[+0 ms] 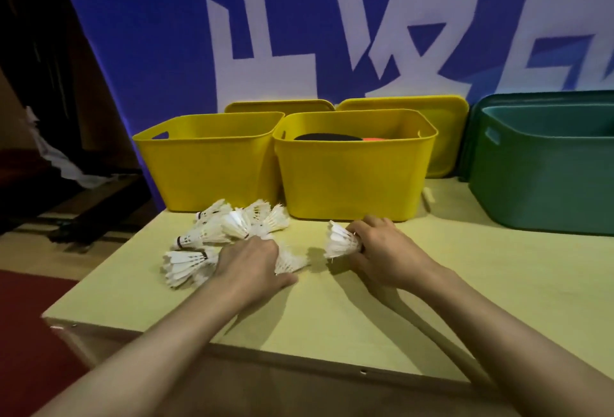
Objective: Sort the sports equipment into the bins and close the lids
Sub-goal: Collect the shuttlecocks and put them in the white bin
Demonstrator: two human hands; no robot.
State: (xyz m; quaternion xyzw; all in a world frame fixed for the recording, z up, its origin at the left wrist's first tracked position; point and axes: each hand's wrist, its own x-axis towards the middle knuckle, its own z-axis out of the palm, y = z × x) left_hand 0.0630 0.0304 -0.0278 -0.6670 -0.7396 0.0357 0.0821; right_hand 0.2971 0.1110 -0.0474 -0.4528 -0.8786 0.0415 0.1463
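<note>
Yellow bin [355, 164] contents mostly hidden

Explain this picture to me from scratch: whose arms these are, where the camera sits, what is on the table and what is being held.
There is no machine here. A person wears a wide-angle camera on the head, looking forward and down, so the two bare arms reaching in from the bottom are the wearer's own. The left hand rests on a pile of white shuttlecocks lying on the pale table, and seems to be gathering some. The right hand is closed around a single shuttlecock. Behind them stand two open yellow bins: the left yellow bin, whose inside is hidden, and the right yellow bin, showing something dark and something orange. Yellow lids lean behind them. A green bin stands at the right.
</note>
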